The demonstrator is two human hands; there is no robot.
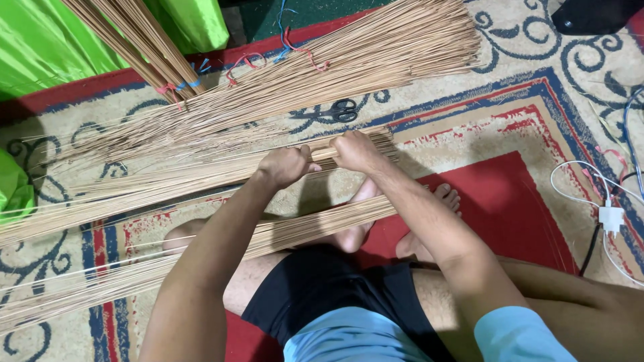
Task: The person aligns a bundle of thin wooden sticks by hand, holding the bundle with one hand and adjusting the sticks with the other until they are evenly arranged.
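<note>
I sit on a patterned carpet with both hands closed around one bundle of thin tan broom sticks that runs from the left edge to just right of my hands. My left hand grips it from above. Touching it on the right, my right hand squeezes the same bundle near its cut end. A second loose bundle of sticks lies across my legs below the hands.
A large fan of sticks lies beyond the hands, with black scissors beside it. Another tied bundle leans at top left near green plastic bags. A white charger and cables lie at right.
</note>
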